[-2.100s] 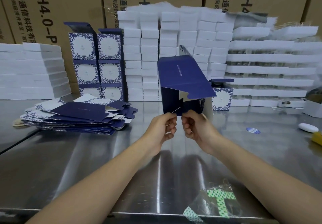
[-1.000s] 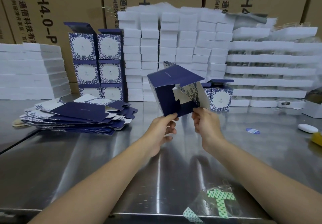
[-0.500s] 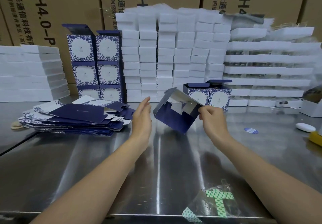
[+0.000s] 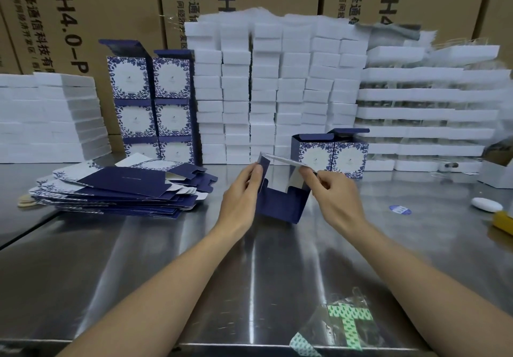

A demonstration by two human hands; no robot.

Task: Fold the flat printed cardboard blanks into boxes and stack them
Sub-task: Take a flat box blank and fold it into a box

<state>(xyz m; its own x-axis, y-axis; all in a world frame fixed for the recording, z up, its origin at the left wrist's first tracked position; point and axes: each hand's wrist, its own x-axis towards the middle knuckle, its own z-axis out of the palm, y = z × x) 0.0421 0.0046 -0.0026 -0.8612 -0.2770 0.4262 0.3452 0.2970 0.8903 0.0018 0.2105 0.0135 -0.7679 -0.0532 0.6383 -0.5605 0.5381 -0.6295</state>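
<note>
A half-formed navy box [image 4: 280, 204] stands on the steel table [image 4: 138, 259] between my hands, its open top facing me. My left hand [image 4: 241, 193] holds the box's left side flap with thumb and fingers. My right hand [image 4: 333, 193] pinches the lid panel at the right, which lies nearly level over the opening. A pile of flat printed blanks [image 4: 119, 187] lies to the left. Finished blue-and-white boxes [image 4: 151, 104] are stacked in two columns at the back left. Two more folded boxes [image 4: 333, 154] stand behind the one I hold.
Stacks of white foam blocks [image 4: 277, 87] and trays [image 4: 422, 112] line the back, with brown cartons [image 4: 83, 9] behind. A clear bag with green print [image 4: 344, 326] lies at the front edge. A white oval object [image 4: 487, 204], a blue sticker [image 4: 399, 209] and a yellow item [image 4: 503, 222] sit right.
The box came down from in front of me onto the table and turned opening-up. My left hand let go, then took the left flap again. My right hand kept hold of the lid.
</note>
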